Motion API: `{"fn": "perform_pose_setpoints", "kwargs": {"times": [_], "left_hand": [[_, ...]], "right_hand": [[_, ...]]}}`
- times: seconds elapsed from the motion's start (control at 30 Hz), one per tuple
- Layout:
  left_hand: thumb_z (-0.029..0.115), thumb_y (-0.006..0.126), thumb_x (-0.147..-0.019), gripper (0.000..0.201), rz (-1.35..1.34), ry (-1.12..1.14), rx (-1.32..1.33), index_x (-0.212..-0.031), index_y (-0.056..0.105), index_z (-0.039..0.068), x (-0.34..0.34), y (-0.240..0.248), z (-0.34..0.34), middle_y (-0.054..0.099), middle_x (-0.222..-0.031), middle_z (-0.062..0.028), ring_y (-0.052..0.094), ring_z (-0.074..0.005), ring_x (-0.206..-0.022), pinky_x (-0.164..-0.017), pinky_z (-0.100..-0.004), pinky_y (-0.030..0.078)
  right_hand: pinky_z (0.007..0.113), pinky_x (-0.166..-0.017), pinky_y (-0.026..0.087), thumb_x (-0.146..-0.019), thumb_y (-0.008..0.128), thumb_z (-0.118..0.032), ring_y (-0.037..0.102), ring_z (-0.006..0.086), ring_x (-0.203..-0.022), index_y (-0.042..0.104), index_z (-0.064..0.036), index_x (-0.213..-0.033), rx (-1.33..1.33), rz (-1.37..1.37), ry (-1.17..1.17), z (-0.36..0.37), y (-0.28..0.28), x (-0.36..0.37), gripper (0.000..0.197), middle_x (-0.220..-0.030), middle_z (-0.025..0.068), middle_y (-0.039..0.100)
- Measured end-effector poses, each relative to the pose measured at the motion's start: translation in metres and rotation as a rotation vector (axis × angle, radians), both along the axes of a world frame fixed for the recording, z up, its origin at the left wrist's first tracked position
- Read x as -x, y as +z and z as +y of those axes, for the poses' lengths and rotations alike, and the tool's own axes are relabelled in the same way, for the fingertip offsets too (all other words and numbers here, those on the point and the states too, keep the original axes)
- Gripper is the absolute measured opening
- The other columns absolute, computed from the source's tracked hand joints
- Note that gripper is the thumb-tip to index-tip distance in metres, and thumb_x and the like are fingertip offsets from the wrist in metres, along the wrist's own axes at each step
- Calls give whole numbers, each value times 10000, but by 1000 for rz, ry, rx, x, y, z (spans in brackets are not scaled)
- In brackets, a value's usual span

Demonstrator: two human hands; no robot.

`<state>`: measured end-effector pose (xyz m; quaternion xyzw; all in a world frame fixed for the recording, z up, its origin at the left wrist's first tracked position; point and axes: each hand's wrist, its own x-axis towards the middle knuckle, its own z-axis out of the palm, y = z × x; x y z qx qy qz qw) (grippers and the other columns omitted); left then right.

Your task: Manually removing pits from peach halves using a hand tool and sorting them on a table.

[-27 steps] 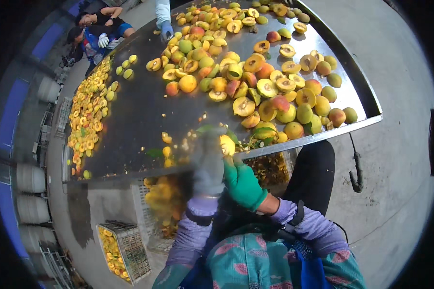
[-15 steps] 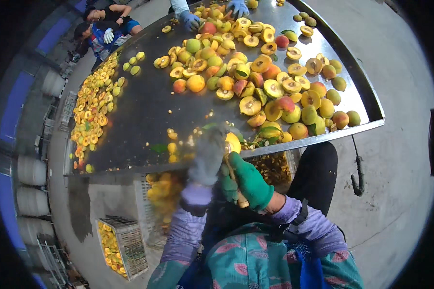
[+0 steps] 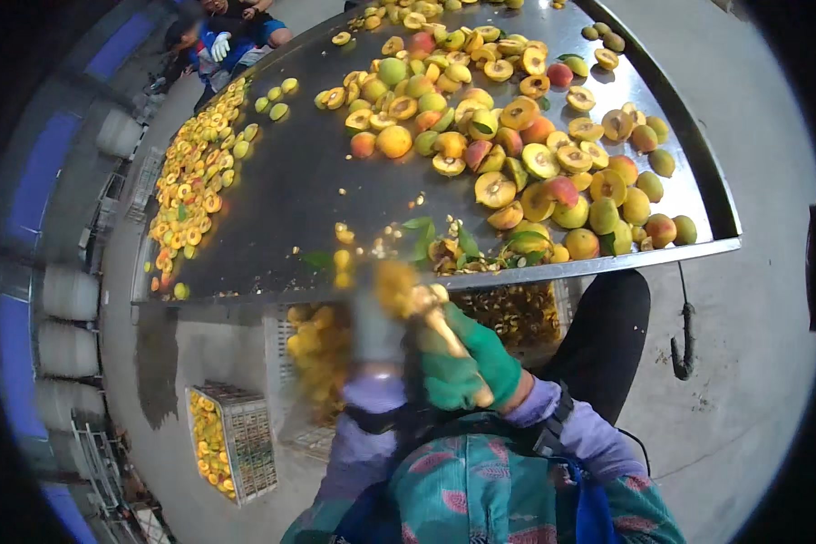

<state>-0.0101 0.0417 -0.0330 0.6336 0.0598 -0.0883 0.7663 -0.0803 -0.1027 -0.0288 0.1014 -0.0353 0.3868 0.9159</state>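
Observation:
My right hand [image 3: 476,363], in a green glove, is closed round a slim wooden-handled tool [image 3: 451,337]. The tool's upper end meets a blurred yellow peach half [image 3: 397,288]; I cannot make out its tip. Grey-gloved and smeared by motion, my left hand [image 3: 378,322] is at that peach half, just off the near edge of the metal table [image 3: 281,208]. Beyond my hands lies a heap of whole and halved peaches [image 3: 535,163]. Fruit bits and green leaves [image 3: 422,238] are scattered by the near edge.
Many cut halves [image 3: 195,172] line the table's left side. Below its edge stand a crate of yellow pieces [image 3: 313,349] and one of dark scraps [image 3: 517,317]. A filled crate [image 3: 236,440] is on the floor at left. A person [image 3: 222,45] is at the far left.
The peach half and my left hand have come down and nearer, off the table edge. The tool has tilted further left at its top. Blue-gloved hands at the far side have left the view.

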Motion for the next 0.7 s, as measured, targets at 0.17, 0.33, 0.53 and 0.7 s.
{"fn": "perform_pose_setpoints", "kwargs": {"times": [0.17,0.33,0.53,0.7], "left_hand": [[315,531,-848,339,-567,-11,-1208,-929,624,-1,-30,28,65,634,-800,-129,618,-241,-736,-687,-322,479],[319,674,-743,426,-629,-131,-1159,-1053,585,40,-93,21,-87,609,-927,-205,604,-340,-821,-707,-407,469],[298,658,-741,424,-384,-516,-978,-1086,560,72,-120,-2,-118,608,-962,-152,599,-247,-859,-770,-363,474],[110,530,-798,278,-524,-382,-604,-1066,563,42,-62,9,-72,592,-1027,-98,556,-197,-939,-856,-321,425]], "right_hand": [[274,-430,407,-928,383,-453,433,126,-402,524,-143,-930,517,417,-26,-27,-65,16,340,-554,9,493],[355,-574,456,-894,468,-254,551,250,-653,526,-53,-1046,1434,-183,-136,-52,-51,19,258,-817,114,571],[379,-486,406,-920,461,-310,532,287,-533,538,-49,-861,2079,-509,-1154,-80,-48,-23,278,-613,113,547],[457,-542,424,-918,439,-320,565,419,-673,537,-28,-893,2267,-707,-745,-56,-11,-36,309,-693,231,570]]}}
